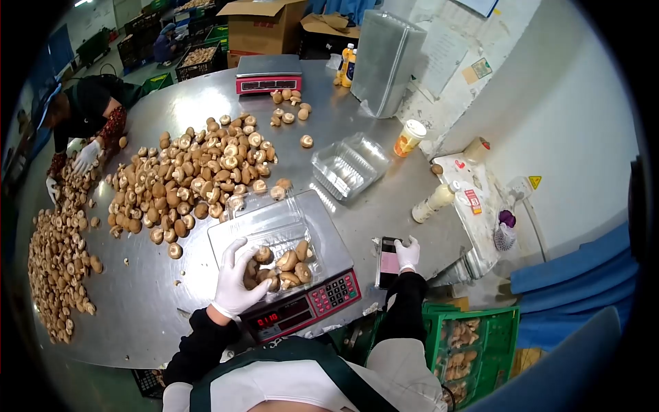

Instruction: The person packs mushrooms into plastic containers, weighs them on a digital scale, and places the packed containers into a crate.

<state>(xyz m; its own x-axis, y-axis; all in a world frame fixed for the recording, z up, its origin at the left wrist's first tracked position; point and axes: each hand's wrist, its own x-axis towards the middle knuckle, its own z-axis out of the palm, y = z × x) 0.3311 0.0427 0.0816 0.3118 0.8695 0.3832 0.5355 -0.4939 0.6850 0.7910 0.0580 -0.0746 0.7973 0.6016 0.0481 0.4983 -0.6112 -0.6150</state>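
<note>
My left hand [237, 285], in a white glove, reaches over a clear plastic tray [278, 237] on a weighing scale [333, 240]. Its thumb and fingers curve round brown mushrooms [252, 273] at the tray's left side; the exact contact is partly hidden. More mushrooms [288, 261] lie loose in the tray. The scale's red display [266, 321] seems to read 0.110. My right hand [408, 255], also gloved, is at the table's near edge with thumb and finger apart, right beside a flat phone-like object [388, 262] with a pink panel.
A large mushroom heap [189, 175] covers the table's middle left. Beyond the tray are empty clear trays [347, 165], a paper cup [410, 137], a bottle [436, 202] and a second scale [268, 72]. A co-worker's gloved hand [87, 156] touches mushrooms at far left. Green crates [504, 343] stand at lower right.
</note>
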